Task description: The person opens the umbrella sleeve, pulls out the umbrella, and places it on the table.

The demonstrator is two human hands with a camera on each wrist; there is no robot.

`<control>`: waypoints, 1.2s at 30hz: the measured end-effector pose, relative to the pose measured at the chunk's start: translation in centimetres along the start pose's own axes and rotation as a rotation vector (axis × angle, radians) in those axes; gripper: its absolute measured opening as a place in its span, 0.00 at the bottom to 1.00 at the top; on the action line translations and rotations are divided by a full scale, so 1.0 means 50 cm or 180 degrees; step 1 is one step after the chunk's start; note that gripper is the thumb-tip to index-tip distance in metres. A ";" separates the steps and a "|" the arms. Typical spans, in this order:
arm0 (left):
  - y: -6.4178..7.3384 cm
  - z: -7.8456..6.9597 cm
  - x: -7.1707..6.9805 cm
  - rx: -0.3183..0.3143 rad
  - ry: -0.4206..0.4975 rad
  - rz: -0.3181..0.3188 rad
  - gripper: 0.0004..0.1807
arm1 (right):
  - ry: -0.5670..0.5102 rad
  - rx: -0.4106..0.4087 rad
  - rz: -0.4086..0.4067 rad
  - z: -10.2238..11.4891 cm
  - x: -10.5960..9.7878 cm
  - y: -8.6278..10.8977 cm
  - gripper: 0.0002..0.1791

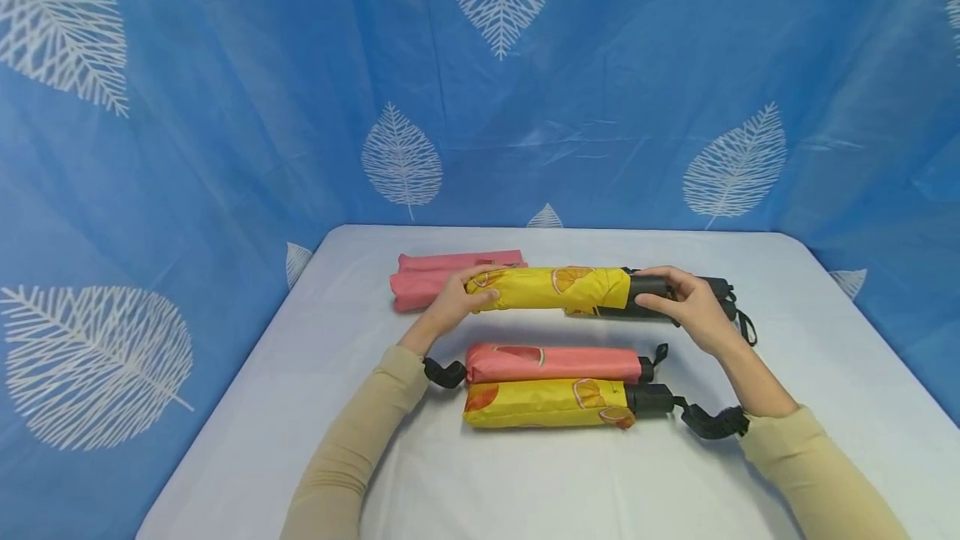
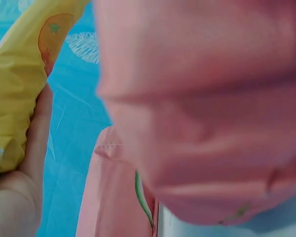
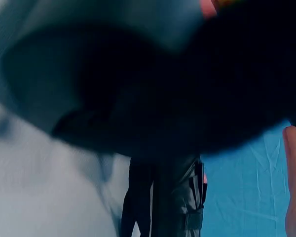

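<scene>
Both hands hold a folded yellow umbrella (image 1: pixel 525 288) with an orange-slice print level above the white table. My left hand (image 1: pixel 452 304) grips its fabric end, thumb on the near side; the left wrist view shows the yellow fabric (image 2: pixel 12 94) against the palm. With thumb and fingers, my right hand (image 1: pixel 693 311) holds the black handle end (image 1: pixel 647 288). Below lie a pink umbrella (image 1: pixel 577 363) with a watermelon print and a second yellow umbrella (image 1: pixel 540 404), side by side, handles to the right. In the right wrist view a large dark shape hides most of the grip.
At the back left lies pink umbrella fabric (image 1: pixel 423 282). Black umbrella parts (image 1: pixel 723 294) with a strap loop lie at the back right, partly behind the held umbrella and right hand. A blue leaf-print curtain (image 1: pixel 585 148) stands behind the table (image 1: pixel 525 490).
</scene>
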State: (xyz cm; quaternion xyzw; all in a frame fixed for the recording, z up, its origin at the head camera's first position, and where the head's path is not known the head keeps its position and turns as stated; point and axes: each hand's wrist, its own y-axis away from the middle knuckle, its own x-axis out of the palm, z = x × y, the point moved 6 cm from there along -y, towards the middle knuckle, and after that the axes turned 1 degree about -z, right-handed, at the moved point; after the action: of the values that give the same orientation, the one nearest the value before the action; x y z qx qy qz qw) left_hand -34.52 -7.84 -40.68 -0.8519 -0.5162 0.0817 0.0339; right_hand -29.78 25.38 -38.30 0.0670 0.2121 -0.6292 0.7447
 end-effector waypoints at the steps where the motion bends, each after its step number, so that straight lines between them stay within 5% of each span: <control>1: 0.001 0.001 0.000 0.0012 0.0017 0.0037 0.27 | -0.0053 -0.0016 -0.0040 0.000 0.001 0.000 0.21; 4: 0.004 0.000 0.001 0.0042 0.0126 0.0159 0.28 | -0.0276 -0.0039 -0.0128 -0.001 0.001 0.000 0.18; 13: 0.002 -0.032 0.013 0.0173 0.0481 0.0289 0.26 | -0.1687 -0.0210 -0.0013 0.000 0.008 -0.005 0.13; 26: 0.012 -0.044 0.010 0.0254 0.0138 0.0277 0.27 | -0.2011 -0.0283 0.0017 -0.006 0.004 0.003 0.14; 36: 0.013 -0.051 0.013 0.0539 -0.0322 0.0469 0.22 | -0.2045 -0.0324 0.0013 -0.013 -0.003 0.005 0.15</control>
State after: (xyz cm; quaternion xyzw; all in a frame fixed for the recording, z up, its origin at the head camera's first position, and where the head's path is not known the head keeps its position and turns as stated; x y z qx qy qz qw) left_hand -33.23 -7.50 -38.35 -0.8764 -0.4445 0.1701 0.0735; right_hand -29.72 25.82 -38.87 -0.1720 -0.0026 -0.6053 0.7772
